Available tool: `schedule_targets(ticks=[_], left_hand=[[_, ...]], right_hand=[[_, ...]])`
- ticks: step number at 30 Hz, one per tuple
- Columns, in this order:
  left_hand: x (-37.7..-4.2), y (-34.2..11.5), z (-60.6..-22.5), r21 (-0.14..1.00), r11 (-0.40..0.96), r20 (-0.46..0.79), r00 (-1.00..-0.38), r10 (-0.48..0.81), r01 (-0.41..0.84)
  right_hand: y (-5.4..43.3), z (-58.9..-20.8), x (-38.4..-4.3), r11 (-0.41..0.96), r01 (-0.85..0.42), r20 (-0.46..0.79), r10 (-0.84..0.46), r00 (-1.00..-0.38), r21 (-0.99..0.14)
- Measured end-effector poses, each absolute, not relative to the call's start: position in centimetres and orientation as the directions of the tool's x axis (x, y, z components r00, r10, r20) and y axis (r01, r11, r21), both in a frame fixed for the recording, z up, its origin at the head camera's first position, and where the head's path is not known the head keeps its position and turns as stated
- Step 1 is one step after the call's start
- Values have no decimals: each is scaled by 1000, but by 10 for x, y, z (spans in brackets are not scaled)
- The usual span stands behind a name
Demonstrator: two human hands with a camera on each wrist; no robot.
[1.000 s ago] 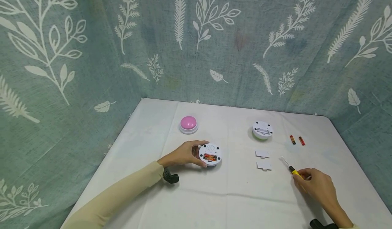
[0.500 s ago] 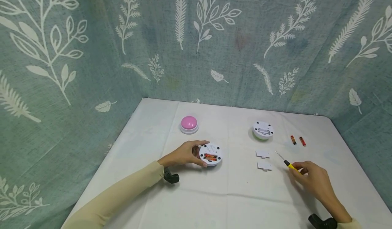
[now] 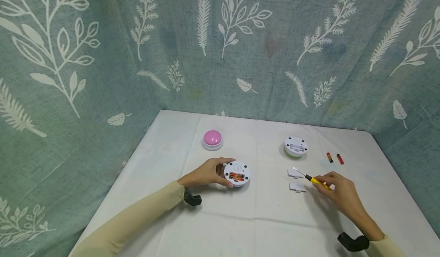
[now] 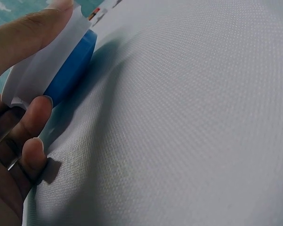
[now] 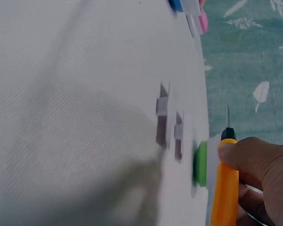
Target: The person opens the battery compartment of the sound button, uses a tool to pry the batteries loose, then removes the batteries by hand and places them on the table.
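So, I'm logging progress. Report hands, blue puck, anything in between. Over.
Left fingers grip blue puck, batteries showing. Right fingers hold screwdriver. Two covers lie between.

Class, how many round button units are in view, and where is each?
3: the pink unit, button up, towards the back left; the blue unit, underside up, held by the left grip; the green unit, underside up, towards the back right.

Behind and left of an overturned device [image 3: 237, 166] (batteries [image 3: 236, 176] are lying in it), a push button [image 3: 212, 139] is standing on the table [image 3: 227, 230]. Rightward, two covers [image 3: 297, 187] are lying before a second device [image 3: 296, 146]; two loose batteries [image 3: 340, 159] are resting right of that. Right of the covers, the right hand [image 3: 340, 195] is holding a screwdriver [image 3: 311, 179].
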State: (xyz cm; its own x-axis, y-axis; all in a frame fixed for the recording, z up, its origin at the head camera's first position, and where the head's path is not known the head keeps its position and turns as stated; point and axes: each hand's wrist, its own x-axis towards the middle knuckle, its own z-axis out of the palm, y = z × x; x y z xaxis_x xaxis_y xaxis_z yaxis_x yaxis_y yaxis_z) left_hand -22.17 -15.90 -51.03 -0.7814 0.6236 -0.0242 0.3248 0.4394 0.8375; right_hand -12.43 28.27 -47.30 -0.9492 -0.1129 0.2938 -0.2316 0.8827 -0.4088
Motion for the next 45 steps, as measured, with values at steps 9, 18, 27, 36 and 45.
schedule_targets(ticks=[9,18,27,36,45], left_hand=[[-221,-158,-510,836,446,-27,-787,616,321],[-222,-159,-514,851,419,-10,-789,615,316],[-221,-160,-514,860,413,-19,-790,612,300],[-220,-162,-511,939,314,-97,-773,627,137],[-220,-161,-510,931,331,-90,-779,620,156]], right_hand=[[270,-470,-132,847,-311,323,-177,-930,-431],[255,-465,-138,813,-353,297,-233,-926,-463],[237,-462,-145,758,-416,289,-307,-907,-503],[213,-464,-151,718,-465,274,-375,-886,-519],[193,-463,-154,686,-548,305,-455,-837,-478]])
